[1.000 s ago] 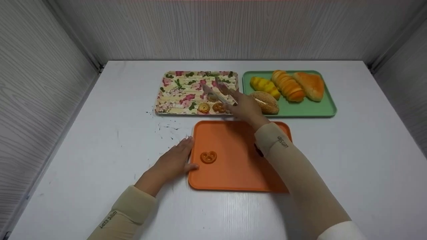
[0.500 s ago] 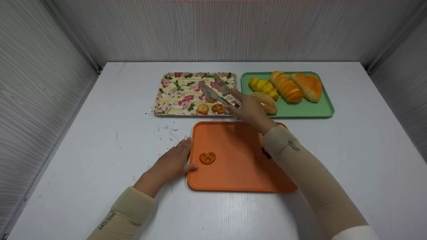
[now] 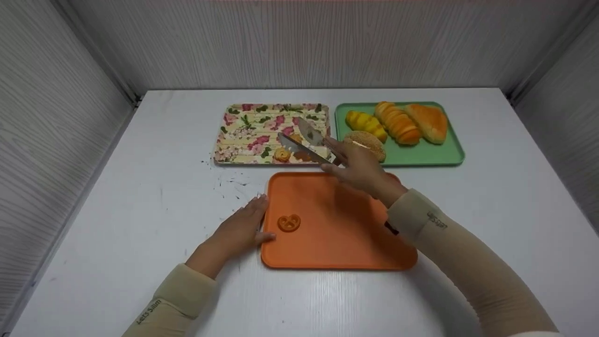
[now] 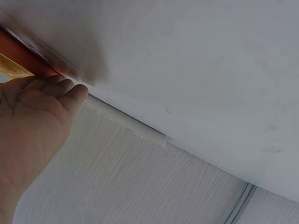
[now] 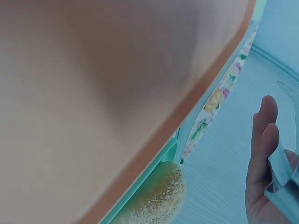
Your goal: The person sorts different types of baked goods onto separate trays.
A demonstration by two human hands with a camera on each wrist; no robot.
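Observation:
My right hand (image 3: 358, 171) grips metal tongs (image 3: 312, 153), their two arms spread apart over the floral tray's near right corner. A round cookie (image 3: 282, 155) lies left of the lower arm; another cookie (image 3: 295, 138) shows between the tips. A brown pretzel cookie (image 3: 303, 157) is partly hidden behind the lower arm. In the right wrist view, fingers (image 5: 268, 135) wrap the tongs (image 5: 280, 168). Flat along the orange tray's left edge rests my left hand (image 3: 241, 229), its thumb over the rim. Another pretzel cookie (image 3: 288, 223) lies on that orange tray (image 3: 323, 252).
The floral tray (image 3: 243, 135) stands at the back. Right of it, a green tray (image 3: 435, 154) bears a seeded bun (image 3: 365, 142), a yellow bread (image 3: 366, 124), a ridged roll (image 3: 398, 124) and a triangular bread (image 3: 429, 122). Grey panels (image 3: 299, 47) enclose the white table.
My right hand and the tongs have drawn back toward me, the lower arm now overlapping the pretzel cookie on the floral tray. My left hand stays at the orange tray's edge.

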